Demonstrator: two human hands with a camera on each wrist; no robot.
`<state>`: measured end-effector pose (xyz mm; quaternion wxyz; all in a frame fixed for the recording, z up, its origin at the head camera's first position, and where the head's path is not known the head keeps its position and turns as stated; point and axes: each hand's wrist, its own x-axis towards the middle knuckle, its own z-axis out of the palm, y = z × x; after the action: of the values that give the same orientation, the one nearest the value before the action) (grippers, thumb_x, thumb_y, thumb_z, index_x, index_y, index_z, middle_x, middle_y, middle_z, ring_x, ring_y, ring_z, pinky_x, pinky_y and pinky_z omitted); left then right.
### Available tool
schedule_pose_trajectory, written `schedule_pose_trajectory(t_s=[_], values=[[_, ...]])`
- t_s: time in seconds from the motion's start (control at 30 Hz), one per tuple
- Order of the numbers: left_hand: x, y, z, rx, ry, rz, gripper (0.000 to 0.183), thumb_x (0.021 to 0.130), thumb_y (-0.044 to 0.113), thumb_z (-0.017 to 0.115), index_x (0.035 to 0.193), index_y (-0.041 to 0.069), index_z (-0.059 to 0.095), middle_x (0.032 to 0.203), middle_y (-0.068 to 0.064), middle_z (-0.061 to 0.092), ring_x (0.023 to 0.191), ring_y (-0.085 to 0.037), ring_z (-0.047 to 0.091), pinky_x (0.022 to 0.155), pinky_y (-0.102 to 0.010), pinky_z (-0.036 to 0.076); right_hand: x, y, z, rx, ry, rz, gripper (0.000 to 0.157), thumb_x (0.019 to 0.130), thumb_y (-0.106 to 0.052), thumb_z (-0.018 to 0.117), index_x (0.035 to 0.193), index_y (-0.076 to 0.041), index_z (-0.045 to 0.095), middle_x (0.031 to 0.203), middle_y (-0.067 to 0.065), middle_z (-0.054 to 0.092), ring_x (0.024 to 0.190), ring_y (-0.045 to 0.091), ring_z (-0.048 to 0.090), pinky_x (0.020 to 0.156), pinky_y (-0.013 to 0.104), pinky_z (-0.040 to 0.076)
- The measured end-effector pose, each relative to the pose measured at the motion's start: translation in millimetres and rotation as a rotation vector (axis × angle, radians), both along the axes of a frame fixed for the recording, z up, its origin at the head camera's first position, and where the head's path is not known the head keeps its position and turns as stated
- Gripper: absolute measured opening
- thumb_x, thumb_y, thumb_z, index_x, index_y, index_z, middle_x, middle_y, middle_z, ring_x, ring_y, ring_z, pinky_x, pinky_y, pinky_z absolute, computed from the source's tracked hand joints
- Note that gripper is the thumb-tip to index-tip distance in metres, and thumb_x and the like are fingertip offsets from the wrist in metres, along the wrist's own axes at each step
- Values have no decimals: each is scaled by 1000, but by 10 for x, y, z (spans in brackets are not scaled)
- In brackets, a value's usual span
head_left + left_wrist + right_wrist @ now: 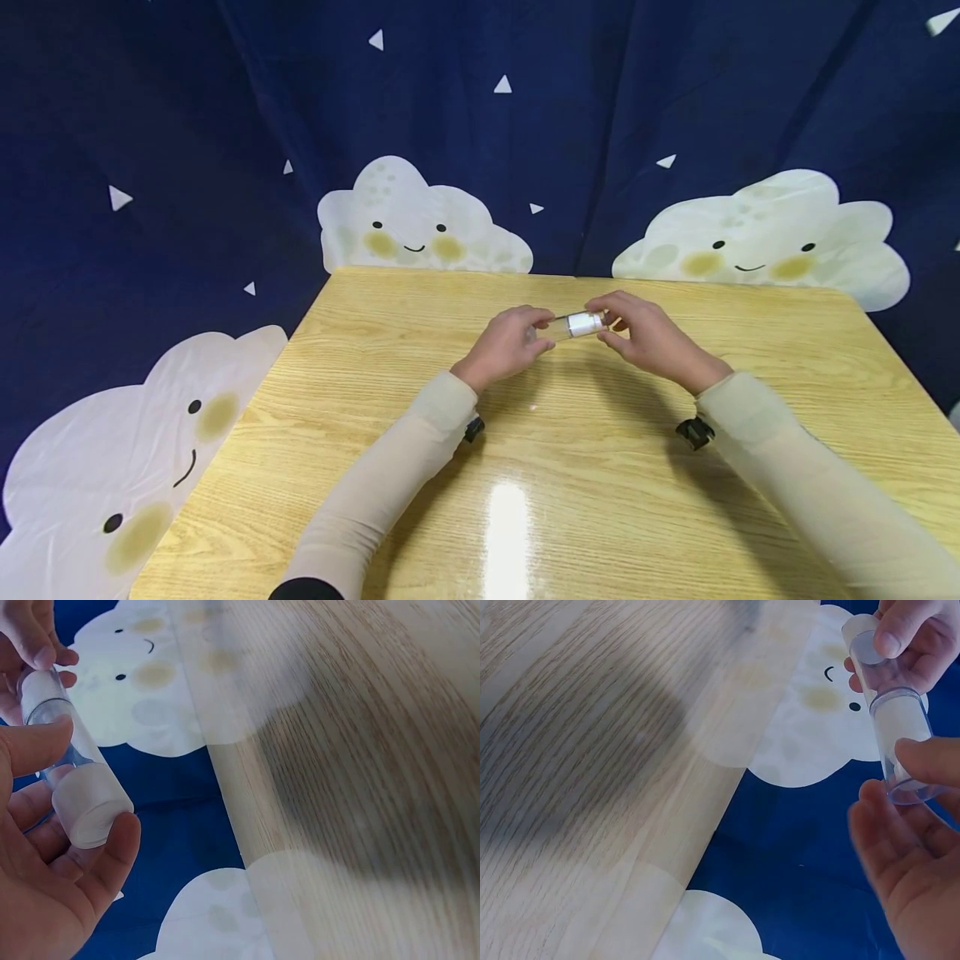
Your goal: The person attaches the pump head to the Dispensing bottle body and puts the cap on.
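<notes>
A small see-through cylindrical bottle (583,324) with white parts is held level above the table between both hands. My left hand (504,345) pinches its left end; in the left wrist view, thumb and fingers hold around a white end piece (91,806). At the other end, my right hand (651,335) grips the bottle between thumb and fingers. The right wrist view shows a clear sleeve (900,724) over a white core there, with the right thumb on its side. Part of the bottle is hidden behind the fingers.
A wooden table (570,467) lies beneath both hands, with a bright glare near its front. Behind it and at its left hangs a dark blue cloth (450,108) printed with white clouds and triangles. Black wrist mounts (695,433) sit by the sleeves.
</notes>
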<state>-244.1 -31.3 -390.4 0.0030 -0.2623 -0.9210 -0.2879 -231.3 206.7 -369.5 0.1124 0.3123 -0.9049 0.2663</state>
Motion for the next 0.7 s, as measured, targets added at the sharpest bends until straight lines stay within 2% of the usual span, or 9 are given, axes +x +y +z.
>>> schedule_pose_trajectory(t_s=[0.17, 0.4, 0.57, 0.7], values=[[14, -14, 4, -4, 4, -14, 43, 95, 26, 69, 135, 12, 61, 121, -6, 69, 108, -19, 66, 95, -34, 54, 7, 1, -9, 8, -22, 3, 37, 86, 6, 70, 122, -2, 64, 117, 16, 68, 91, 27, 70, 72, 40, 61], [11, -51, 5, -4, 52, -78, 41, 95, 24, 68, 134, 10, 62, 118, -11, 70, 98, -19, 67, 87, -33, 56, 7, 8, -15, 11, -22, 5, 39, 83, 4, 74, 121, -4, 67, 116, 16, 69, 86, 24, 70, 75, 40, 61], [-7, -86, 24, -16, 82, -103, 43, 94, 22, 69, 135, 9, 62, 123, -9, 68, 105, -20, 68, 89, -32, 57, -23, -19, -12, -21, -7, 26, 39, 82, 3, 76, 120, -5, 69, 117, 15, 71, 84, 20, 69, 75, 41, 60], [-25, -97, 7, -19, 66, -108, 45, 96, 22, 67, 138, 8, 59, 129, -9, 65, 113, -22, 67, 93, -32, 57, -64, -61, -30, -45, 12, 36, 40, 80, 6, 77, 118, -4, 71, 116, 16, 72, 83, 21, 69, 73, 42, 60]])
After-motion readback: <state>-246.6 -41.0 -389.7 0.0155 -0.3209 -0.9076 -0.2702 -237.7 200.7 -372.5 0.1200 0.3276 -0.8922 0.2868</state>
